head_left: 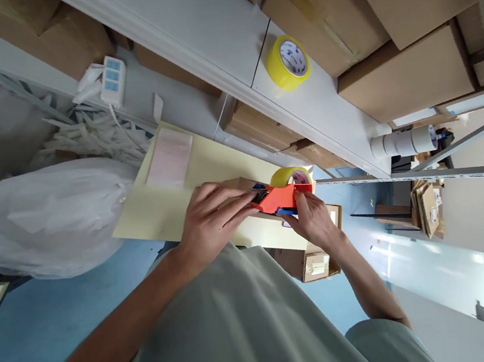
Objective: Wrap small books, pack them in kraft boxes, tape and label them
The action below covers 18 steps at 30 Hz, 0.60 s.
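My right hand (311,215) is wrapped round an orange-red tape dispenser (273,200) with blue and dark parts. A yellow roll of tape (285,177) is mounted on it. My left hand (213,214) has its fingers stretched out, with the tips by the dispenser's dark front end. Beneath the fingers a brown cardboard box (237,183) shows in part; the rest is hidden by my hands and the dispenser. All this is over a pale yellow tabletop (140,214), where a pinkish-white sheet or pad (169,158) lies to the left.
A grey shelf (224,28) runs above the table, carrying a yellow tape roll (287,62), white rolls (404,142) and cardboard boxes (405,74). A white power strip (113,81) sits at upper left. A large translucent plastic bag (47,221) stands left of the table.
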{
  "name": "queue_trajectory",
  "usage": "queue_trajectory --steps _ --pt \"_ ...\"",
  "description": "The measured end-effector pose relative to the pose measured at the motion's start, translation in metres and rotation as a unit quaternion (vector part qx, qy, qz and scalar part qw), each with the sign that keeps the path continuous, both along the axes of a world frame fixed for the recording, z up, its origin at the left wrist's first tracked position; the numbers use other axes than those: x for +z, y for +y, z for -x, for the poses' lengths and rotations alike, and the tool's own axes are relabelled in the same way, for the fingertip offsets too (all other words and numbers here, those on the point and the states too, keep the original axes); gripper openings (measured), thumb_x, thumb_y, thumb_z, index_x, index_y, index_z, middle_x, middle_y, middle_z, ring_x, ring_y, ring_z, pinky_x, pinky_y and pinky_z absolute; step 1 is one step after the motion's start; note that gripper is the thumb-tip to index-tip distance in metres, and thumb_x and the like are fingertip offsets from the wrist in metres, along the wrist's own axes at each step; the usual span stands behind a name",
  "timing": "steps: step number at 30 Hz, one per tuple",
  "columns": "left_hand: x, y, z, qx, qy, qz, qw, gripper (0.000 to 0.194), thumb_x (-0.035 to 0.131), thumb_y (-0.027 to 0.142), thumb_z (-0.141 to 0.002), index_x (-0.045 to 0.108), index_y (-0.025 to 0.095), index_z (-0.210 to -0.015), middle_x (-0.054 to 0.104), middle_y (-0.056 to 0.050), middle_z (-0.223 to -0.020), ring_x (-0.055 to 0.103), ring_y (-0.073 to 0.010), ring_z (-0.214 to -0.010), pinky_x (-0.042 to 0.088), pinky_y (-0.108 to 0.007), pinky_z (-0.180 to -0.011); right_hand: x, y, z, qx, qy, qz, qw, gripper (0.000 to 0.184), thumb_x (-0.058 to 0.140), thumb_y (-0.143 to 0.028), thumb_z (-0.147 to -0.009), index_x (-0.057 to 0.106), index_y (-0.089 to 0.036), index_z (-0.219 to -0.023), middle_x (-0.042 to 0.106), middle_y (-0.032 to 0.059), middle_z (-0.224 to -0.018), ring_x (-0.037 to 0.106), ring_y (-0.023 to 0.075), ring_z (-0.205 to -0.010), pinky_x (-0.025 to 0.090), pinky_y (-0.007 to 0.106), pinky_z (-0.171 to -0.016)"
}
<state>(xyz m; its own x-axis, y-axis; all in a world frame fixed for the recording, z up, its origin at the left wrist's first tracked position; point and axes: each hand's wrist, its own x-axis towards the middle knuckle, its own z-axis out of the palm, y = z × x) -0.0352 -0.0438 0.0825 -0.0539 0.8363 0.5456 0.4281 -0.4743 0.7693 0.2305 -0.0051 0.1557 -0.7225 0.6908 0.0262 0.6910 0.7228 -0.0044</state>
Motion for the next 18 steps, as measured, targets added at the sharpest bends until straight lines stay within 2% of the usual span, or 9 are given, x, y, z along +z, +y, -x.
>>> queue_trajectory --steps 5,8,10,12,14,16,18 --pt "-0.010 0.002 0.015 -0.056 -0.002 0.073 0.996 0.024 0.074 0.041 -0.104 0.080 0.034 -0.126 0.083 -0.003 -0.109 0.070 -0.0222 -0.098 0.053 -0.041 -0.093 -0.009 0.001 0.008 0.009 -0.015 0.028 0.999 0.033 0.055 -0.037 -0.113 0.040 -0.020 -0.137 0.076 0.0138 -0.102 0.075 0.0304 -0.085 0.062 0.039 -0.064" --pt "-0.008 0.007 0.029 -0.112 -0.033 0.118 0.986 0.024 0.076 0.046 -0.101 0.082 0.031 -0.118 0.082 -0.004 -0.108 0.069 -0.0232 -0.100 0.055 -0.041 -0.095 -0.010 0.000 0.011 -0.005 -0.026 0.075 0.997 0.038 0.059 -0.043 -0.111 0.045 -0.020 -0.137 0.076 0.0141 -0.103 0.076 0.0315 -0.089 0.063 0.041 -0.068" --pt "-0.004 0.011 0.039 -0.163 -0.071 0.172 0.969 0.027 0.075 0.049 -0.099 0.082 0.028 -0.115 0.081 -0.005 -0.107 0.069 -0.0244 -0.104 0.057 -0.040 -0.096 -0.007 -0.001 0.013 -0.036 -0.039 0.120 0.991 0.044 0.062 -0.052 -0.108 0.051 -0.019 -0.136 0.077 0.0133 -0.101 0.076 0.0313 -0.088 0.062 0.041 -0.069" --pt "-0.004 0.016 0.045 -0.198 -0.113 0.257 0.939 0.030 0.074 0.050 -0.095 0.082 0.027 -0.112 0.081 -0.005 -0.109 0.070 -0.0249 -0.107 0.059 -0.039 -0.096 -0.001 -0.001 0.015 -0.075 -0.061 0.171 0.980 0.052 0.067 -0.061 -0.103 0.058 -0.019 -0.131 0.077 0.0122 -0.097 0.076 0.0303 -0.084 0.060 0.039 -0.069" --pt "-0.009 0.021 0.047 -0.211 -0.153 0.358 0.897 0.035 0.076 0.055 -0.090 0.083 0.025 -0.107 0.081 -0.005 -0.107 0.072 -0.0238 -0.099 0.060 -0.037 -0.089 0.007 0.001 0.018 -0.109 -0.089 0.225 0.964 0.057 0.070 -0.068 -0.099 0.064 -0.019 -0.127 0.078 0.0106 -0.093 0.076 0.0291 -0.081 0.057 0.036 -0.069" --pt "-0.019 0.026 0.042 -0.222 -0.195 0.445 0.846 0.042 0.079 0.062 -0.085 0.084 0.023 -0.100 0.081 -0.004 -0.098 0.072 -0.0220 -0.088 0.061 -0.034 -0.081 0.016 0.005 0.024 -0.141 -0.111 0.268 0.947 0.059 0.071 -0.070 -0.098 0.068 -0.021 -0.130 0.080 0.0085 -0.092 0.077 0.0284 -0.081 0.055 0.034 -0.070" --pt "-0.032 0.029 0.033 -0.236 -0.243 0.491 0.803 0.047 0.080 0.067 -0.082 0.084 0.022 -0.096 0.081 -0.004 -0.090 0.072 -0.0221 -0.084 0.061 -0.034 -0.078 0.023 0.011 0.033 -0.164 -0.135 0.298 0.931 0.060 0.070 -0.071 -0.099 0.068 -0.024 -0.136 0.081 0.0064 -0.093 0.078 0.0279 -0.084 0.054 0.032 -0.072"
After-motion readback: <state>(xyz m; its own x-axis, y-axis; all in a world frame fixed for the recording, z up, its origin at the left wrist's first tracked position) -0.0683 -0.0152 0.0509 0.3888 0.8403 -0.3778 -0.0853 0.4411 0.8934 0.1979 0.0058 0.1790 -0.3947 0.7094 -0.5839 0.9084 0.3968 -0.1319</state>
